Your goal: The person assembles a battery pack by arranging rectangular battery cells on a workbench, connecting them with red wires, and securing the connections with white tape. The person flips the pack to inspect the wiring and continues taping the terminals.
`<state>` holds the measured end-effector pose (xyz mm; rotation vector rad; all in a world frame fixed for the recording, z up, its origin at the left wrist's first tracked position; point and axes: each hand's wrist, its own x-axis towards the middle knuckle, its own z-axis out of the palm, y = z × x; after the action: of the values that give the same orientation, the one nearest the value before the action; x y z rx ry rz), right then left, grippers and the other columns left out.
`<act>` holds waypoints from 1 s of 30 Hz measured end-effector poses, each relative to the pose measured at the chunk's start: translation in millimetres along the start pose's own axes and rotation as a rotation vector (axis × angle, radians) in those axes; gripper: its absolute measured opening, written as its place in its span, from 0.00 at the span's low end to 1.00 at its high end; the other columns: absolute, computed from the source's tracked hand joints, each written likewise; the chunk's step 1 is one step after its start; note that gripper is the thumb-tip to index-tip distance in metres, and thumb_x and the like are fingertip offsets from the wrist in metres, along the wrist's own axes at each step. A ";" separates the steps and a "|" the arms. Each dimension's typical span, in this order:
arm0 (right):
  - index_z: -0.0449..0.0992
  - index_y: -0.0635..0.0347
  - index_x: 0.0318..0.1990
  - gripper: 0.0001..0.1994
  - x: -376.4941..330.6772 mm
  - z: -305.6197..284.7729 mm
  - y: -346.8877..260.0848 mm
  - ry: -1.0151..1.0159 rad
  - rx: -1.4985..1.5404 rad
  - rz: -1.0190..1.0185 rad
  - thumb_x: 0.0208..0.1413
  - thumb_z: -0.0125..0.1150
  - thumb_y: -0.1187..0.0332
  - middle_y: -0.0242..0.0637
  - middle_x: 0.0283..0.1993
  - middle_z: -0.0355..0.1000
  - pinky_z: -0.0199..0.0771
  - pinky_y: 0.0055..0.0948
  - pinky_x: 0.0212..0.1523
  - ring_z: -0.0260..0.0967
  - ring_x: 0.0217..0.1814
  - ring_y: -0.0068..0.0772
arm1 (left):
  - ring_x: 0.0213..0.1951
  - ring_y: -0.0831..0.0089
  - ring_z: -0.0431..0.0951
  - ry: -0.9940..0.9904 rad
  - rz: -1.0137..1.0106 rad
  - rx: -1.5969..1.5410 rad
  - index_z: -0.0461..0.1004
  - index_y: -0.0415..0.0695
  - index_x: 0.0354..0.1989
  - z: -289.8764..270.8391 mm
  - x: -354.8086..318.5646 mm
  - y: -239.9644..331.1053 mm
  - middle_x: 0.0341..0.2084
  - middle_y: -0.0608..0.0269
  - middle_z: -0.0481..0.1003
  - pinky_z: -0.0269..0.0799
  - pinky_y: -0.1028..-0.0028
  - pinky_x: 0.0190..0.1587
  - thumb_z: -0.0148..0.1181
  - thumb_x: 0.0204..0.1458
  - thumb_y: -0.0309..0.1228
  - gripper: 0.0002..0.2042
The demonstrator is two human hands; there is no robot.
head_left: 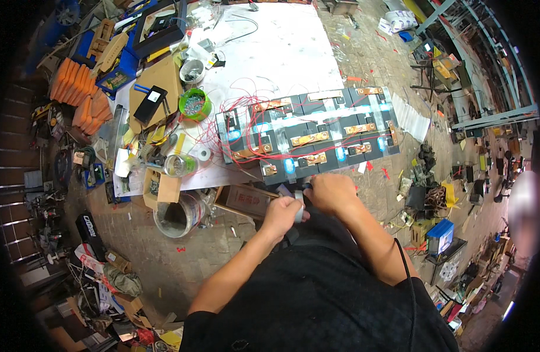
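Observation:
In front of my body, my left hand (280, 217) is closed around a roll of pale grey tape (299, 206). Just right of it, my right hand (333, 192) is curled at the near edge of the battery pack, and what its fingers grip is hidden. The battery pack (305, 126) is a block of black cells with copper connector bars, strips of clear tape and blue-white patches. Thin red wires (246, 154) run across its top and loop off its left side.
A white-topped table (282, 47) carries the pack, a green tub (195, 104) of small parts, a white bowl (192, 71) and a black box-shaped device (150, 104). Below its near edge stand a wooden box (252, 199) and a bucket (179, 217). Metal shelving (493, 117) stands right.

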<state>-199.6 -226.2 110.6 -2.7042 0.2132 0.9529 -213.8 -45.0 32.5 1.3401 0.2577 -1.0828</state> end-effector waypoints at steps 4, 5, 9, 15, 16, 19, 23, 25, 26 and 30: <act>0.86 0.57 0.47 0.23 -17.3 9.6 32.8 -0.005 0.147 -0.044 0.63 0.61 0.46 0.53 0.45 0.83 0.81 0.52 0.49 0.82 0.50 0.58 | 0.31 0.71 0.84 0.025 -0.029 0.044 0.81 0.38 0.42 -12.0 5.5 -15.1 0.30 0.60 0.83 0.78 0.72 0.36 0.59 0.68 0.36 0.13; 0.86 0.57 0.48 0.24 -26.4 9.9 40.8 0.028 0.202 -0.045 0.63 0.61 0.45 0.54 0.45 0.83 0.81 0.52 0.49 0.82 0.51 0.59 | 0.31 0.72 0.84 0.034 -0.028 0.061 0.81 0.37 0.43 -14.9 8.7 -12.6 0.29 0.60 0.83 0.78 0.72 0.36 0.59 0.68 0.37 0.13; 0.83 0.60 0.53 0.23 -39.7 21.6 74.7 -0.050 0.633 -0.049 0.64 0.66 0.48 0.53 0.43 0.82 0.79 0.43 0.44 0.82 0.43 0.49 | 0.27 0.72 0.83 0.132 -0.013 0.359 0.83 0.37 0.27 -18.2 17.5 3.8 0.19 0.57 0.81 0.76 0.69 0.33 0.57 0.66 0.61 0.34; 0.82 0.66 0.53 0.23 -40.5 26.3 79.6 0.048 0.768 -0.088 0.67 0.66 0.52 0.49 0.40 0.81 0.77 0.38 0.43 0.78 0.38 0.39 | 0.29 0.52 0.85 0.346 0.114 0.799 0.85 0.43 0.25 -18.9 35.8 6.1 0.20 0.50 0.82 0.76 0.54 0.36 0.47 0.64 0.71 0.40; 0.81 0.66 0.54 0.22 -38.9 29.1 81.4 0.041 0.828 -0.094 0.68 0.65 0.53 0.46 0.40 0.81 0.77 0.36 0.42 0.77 0.39 0.35 | 0.30 0.49 0.85 0.366 0.129 0.828 0.85 0.44 0.26 -18.1 36.6 4.9 0.21 0.48 0.82 0.76 0.53 0.37 0.46 0.64 0.71 0.40; 0.80 0.66 0.55 0.19 -36.0 35.8 83.5 0.010 1.022 -0.092 0.70 0.64 0.56 0.36 0.40 0.80 0.75 0.30 0.42 0.73 0.40 0.24 | 0.33 0.44 0.84 0.422 0.169 0.922 0.86 0.44 0.26 -18.7 37.7 5.0 0.23 0.44 0.82 0.76 0.50 0.38 0.44 0.64 0.72 0.41; 0.79 0.64 0.55 0.15 -35.5 26.7 81.8 -0.062 1.166 -0.066 0.72 0.63 0.60 0.26 0.41 0.77 0.72 0.23 0.42 0.69 0.41 0.16 | 0.32 0.49 0.85 0.452 0.314 1.128 0.86 0.42 0.28 -56.9 82.2 -76.6 0.23 0.46 0.82 0.76 0.54 0.38 0.47 0.65 0.69 0.39; 0.79 0.64 0.53 0.14 -31.9 27.5 79.6 -0.051 1.214 -0.070 0.72 0.63 0.61 0.25 0.41 0.76 0.71 0.22 0.41 0.68 0.41 0.15 | 0.29 0.55 0.84 0.360 0.246 1.018 0.86 0.40 0.29 -67.6 86.7 -83.4 0.22 0.49 0.82 0.76 0.59 0.36 0.49 0.66 0.65 0.37; 0.79 0.64 0.53 0.14 -32.1 29.0 76.6 -0.026 1.258 -0.069 0.72 0.64 0.62 0.25 0.40 0.75 0.71 0.21 0.41 0.68 0.40 0.14 | 0.27 0.59 0.84 0.266 0.117 0.828 0.86 0.40 0.30 -58.2 68.3 -51.7 0.21 0.51 0.82 0.76 0.61 0.35 0.51 0.66 0.63 0.35; 0.78 0.63 0.49 0.13 -28.6 39.8 65.4 0.158 1.150 -0.243 0.69 0.67 0.62 0.24 0.40 0.74 0.69 0.21 0.39 0.67 0.39 0.13 | 0.31 0.75 0.81 0.053 0.057 0.387 0.82 0.38 0.35 -51.1 29.0 -19.7 0.25 0.63 0.82 0.75 0.72 0.38 0.61 0.66 0.43 0.18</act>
<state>-260.0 -275.4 85.8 -1.6691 0.3229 0.3367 -192.2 -11.8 -15.1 1.7117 0.0471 -1.0848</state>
